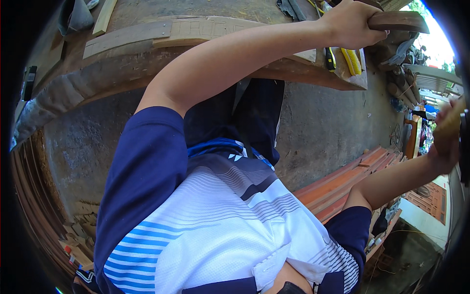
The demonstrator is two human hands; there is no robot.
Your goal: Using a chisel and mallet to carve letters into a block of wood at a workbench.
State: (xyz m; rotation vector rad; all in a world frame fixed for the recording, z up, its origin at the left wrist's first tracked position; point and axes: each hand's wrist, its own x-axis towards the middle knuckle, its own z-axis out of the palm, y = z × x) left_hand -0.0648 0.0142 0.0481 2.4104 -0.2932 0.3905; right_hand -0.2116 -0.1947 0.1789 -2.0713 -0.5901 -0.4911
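Observation:
My left arm stretches across the workbench (137, 68), with my left hand (357, 24) closed around a dark wooden piece (406, 22) at the upper right. Below that hand lie a yellow-and-black handled tool (331, 59) and a yellow brush-like item (351, 61) on the bench's right end. Pale boards (122, 41) with pencil marks rest along the bench top. My right hand (443, 127) is raised at the far right edge, blurred, its fingers curled around something brownish that I cannot make out.
A dark cloth (73, 19) sits at the bench's upper left. Stacks of reddish planks (323, 183) lie low at the right, brown boards (34, 181) at the left. Bundled logs (401, 90) stand beyond the bench's right end. Someone's dark striped garment (85, 279) shows at the lower left.

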